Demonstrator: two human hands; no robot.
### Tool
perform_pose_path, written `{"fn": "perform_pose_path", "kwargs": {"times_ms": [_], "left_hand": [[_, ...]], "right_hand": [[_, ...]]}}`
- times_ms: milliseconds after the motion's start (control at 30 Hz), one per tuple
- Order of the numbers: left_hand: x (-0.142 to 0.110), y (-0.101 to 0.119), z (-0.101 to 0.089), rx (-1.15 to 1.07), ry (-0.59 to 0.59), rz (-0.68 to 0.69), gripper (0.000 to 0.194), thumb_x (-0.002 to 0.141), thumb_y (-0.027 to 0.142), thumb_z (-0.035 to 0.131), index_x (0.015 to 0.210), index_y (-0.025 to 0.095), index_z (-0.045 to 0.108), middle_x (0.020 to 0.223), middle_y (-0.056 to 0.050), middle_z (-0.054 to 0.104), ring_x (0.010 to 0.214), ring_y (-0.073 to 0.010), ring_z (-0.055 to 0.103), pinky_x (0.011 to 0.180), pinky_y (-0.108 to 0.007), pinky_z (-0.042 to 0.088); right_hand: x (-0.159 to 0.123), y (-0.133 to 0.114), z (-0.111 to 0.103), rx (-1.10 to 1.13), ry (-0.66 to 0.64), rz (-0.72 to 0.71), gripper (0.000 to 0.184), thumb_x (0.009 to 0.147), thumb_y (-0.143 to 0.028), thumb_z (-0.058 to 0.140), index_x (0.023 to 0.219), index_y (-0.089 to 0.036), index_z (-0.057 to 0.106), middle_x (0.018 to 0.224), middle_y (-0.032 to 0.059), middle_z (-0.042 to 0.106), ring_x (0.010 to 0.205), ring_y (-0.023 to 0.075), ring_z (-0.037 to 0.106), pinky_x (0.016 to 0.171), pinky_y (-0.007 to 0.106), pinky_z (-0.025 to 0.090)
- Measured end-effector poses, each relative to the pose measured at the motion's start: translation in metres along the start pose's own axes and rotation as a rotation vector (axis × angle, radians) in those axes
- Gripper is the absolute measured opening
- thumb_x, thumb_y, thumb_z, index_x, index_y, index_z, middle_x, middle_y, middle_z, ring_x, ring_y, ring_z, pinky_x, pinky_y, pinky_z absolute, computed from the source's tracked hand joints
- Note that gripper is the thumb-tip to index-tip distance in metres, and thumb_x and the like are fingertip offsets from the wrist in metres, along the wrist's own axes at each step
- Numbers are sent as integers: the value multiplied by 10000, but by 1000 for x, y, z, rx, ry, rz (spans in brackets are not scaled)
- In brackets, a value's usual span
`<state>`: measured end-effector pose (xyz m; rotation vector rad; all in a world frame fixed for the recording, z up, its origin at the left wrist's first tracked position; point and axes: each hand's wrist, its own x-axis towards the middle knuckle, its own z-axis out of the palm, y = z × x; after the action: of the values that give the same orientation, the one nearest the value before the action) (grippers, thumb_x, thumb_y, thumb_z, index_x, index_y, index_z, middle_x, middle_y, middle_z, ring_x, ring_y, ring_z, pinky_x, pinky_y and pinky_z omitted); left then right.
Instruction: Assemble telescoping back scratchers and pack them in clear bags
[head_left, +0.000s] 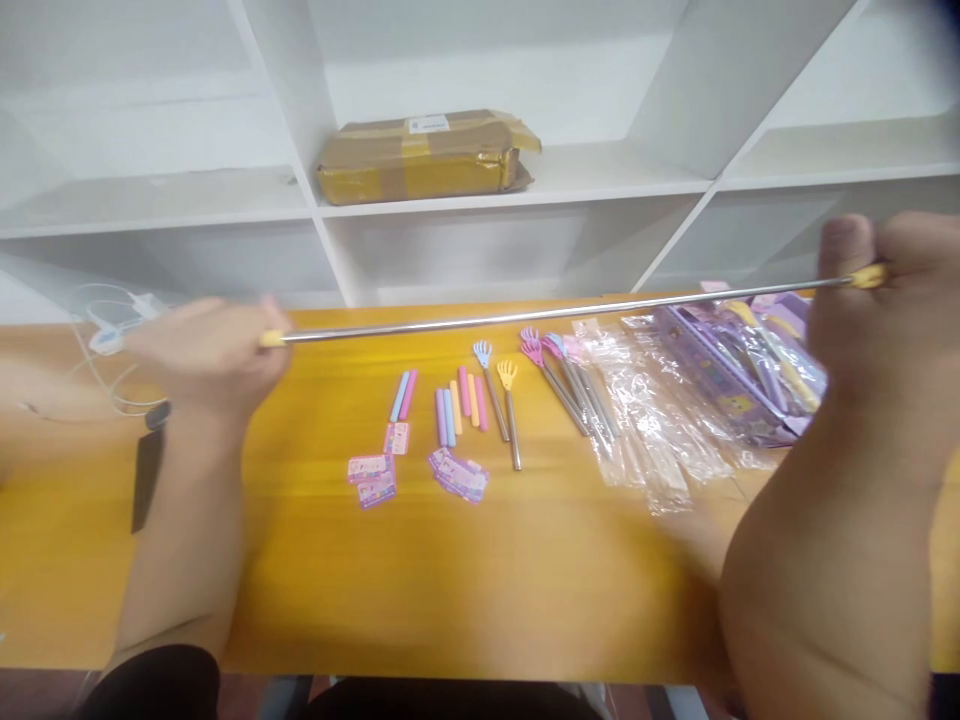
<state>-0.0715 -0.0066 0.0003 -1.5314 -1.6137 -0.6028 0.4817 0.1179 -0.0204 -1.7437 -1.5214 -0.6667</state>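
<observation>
A yellow-ended back scratcher [510,318], its thin metal rod drawn out long, stretches level above the table between my hands. My left hand [214,345] is closed around one yellow end, and my right hand [892,290] grips the other at the right. The fists cover most of both ends, so its claw is hidden. Below the rod lie a blue-clawed scratcher [491,385] and a yellow-clawed scratcher [511,410], both short. Several pink and blue ones [559,375] rest beside them. Coloured handle tubes [450,410] lie to their left.
Small printed cards [459,475] lie on the yellow table [450,580]. Clear plastic bags [660,430] spread beside a purple box [720,385] of wrapped scratchers. White cables [109,340] and a dark flat object [148,480] are at left. A taped carton [420,160] sits on the white shelf [592,175].
</observation>
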Motion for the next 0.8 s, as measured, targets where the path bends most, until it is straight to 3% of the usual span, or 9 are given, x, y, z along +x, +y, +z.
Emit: {"fn": "perform_pose_path", "kwargs": {"times_ms": [133,200,300,500,800], "left_hand": [[-21,84,-2,-107,-240,-9,578,1034,424,417,496,219,370,485,-39,407,514,-174,351,556,-346,138],[-29,117,-1,-209,-393,35,593,1065,411,367,517,209,468,510,-65,500,529,-181,451,546,-347,156],[-35,138,3,-253,-502,69,606,1089,407,339,587,195,606,560,-99,598,580,-204,569,547,-347,178],[-37,130,12,-265,-612,108,575,1093,383,340,736,180,742,698,-143,717,708,-264,686,572,-332,249],[-49,130,35,-278,-739,149,505,1076,403,389,850,176,779,801,-174,760,771,-298,734,624,-342,378]], "right_hand": [[-50,-113,-18,96,5,-231,496,1093,-428,364,653,-218,459,676,69,530,614,145,259,632,374,201],[-86,-170,-20,215,-170,-439,478,1119,-364,329,762,-201,601,757,81,604,640,157,391,628,331,212],[-122,-219,-13,252,-358,-502,540,1147,-389,294,795,-185,649,730,68,609,603,146,431,602,315,188],[-126,-217,1,271,-498,-484,514,1143,-400,326,871,-158,689,830,104,687,679,166,556,609,305,195],[-137,-219,14,279,-757,-478,364,1110,-353,417,981,-169,704,935,101,720,732,180,617,612,304,241]]}}
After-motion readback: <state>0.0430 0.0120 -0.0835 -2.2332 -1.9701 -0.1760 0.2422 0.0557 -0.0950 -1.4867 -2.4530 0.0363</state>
